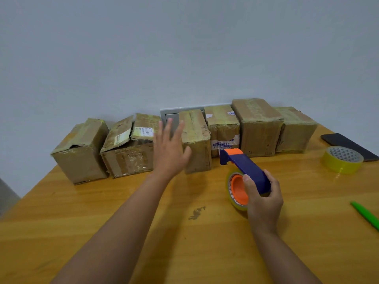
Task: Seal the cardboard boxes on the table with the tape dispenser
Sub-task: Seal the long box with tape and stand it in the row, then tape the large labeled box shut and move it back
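- A row of six brown cardboard boxes [221, 132] stands along the far edge of the yellow wooden table [102, 218], against the wall.
- The left hand [170, 152] is in front of the row's middle.
- The right hand [263, 198], nearer and to the right, holds the blue-and-orange tape dispenser [244, 173].
- A spare yellow tape roll [341, 159] lies on the table far right, a black phone [348, 145] just behind it.
- A green pen [366, 215] lies at the right edge, nearer.

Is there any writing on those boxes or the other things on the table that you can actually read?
None can be read.
Barcode label on the open-flapped box: too small to read.
Yellowish label on that box's left flap: blurred.
Blue print on the front of the fourth box: blurred.
Faint print along the top of the tall box: illegible.
Tape dispenser: no writing seen.
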A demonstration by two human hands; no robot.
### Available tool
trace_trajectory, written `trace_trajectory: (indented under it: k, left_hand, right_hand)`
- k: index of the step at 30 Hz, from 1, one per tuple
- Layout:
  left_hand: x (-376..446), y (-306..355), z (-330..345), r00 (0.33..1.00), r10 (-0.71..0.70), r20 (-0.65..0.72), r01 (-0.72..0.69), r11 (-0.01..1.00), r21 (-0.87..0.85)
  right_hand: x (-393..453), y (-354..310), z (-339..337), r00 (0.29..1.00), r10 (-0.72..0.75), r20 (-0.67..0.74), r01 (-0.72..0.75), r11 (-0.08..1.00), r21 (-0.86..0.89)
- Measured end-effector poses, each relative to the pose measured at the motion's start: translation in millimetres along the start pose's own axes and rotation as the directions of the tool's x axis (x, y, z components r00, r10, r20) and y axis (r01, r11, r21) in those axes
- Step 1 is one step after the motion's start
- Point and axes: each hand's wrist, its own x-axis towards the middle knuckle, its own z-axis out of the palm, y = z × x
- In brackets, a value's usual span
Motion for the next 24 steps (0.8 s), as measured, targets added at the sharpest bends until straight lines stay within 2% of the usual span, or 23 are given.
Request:
trace_trajectory:
  k: [3, 6, 9, 11, 14, 24]
  left_hand:
    - [14.9, -42.7, -14.2, 0.980, -0.194, -0.030, 0.197, 0.970, 0.143]
    - [29.6, -79.4, -20.1, 0.937, -0.329, 0.114, 0.291, 0.919, 0.266]
    - [34.4, -94.0, -15.5, 0.864, -0.413, 0.287, 0.321, 0.892, 0.318]
    - [30.5, -96.8, -9.2, 0.854, -0.411, 0.320, 0.288, 0.884, 0.367]
    - [25.1, -99.6, -4.9, 0.897, -0.358, 0.259, 0.223, 0.873, 0.434]
    - [-10.3, -79.0, -34.9, 0.956, -0.178, 0.232, 0.054, 0.888, 0.456]
  right_hand:
    - [-1.8, 0.3, 2.2, 1.000, -0.009, 0.018, 0.010, 1.000, -0.027]
    - [-3.1, 1.2, 3.7, 0.999, -0.011, 0.033, 0.013, 0.999, -0.049]
    - [-2.4, 1.1, 4.5, 0.999, -0.003, 0.041, 0.005, 0.999, -0.053]
    - [-2.2, 1.3, 5.4, 0.999, 0.002, 0.049, 0.001, 0.999, -0.052]
    - [-1.4, 3.3, 6.2, 0.998, 0.000, 0.058, 0.003, 0.999, -0.054]
    - [-0.1, 5.6, 6.3, 0.996, 0.032, 0.080, -0.029, 0.999, -0.030]
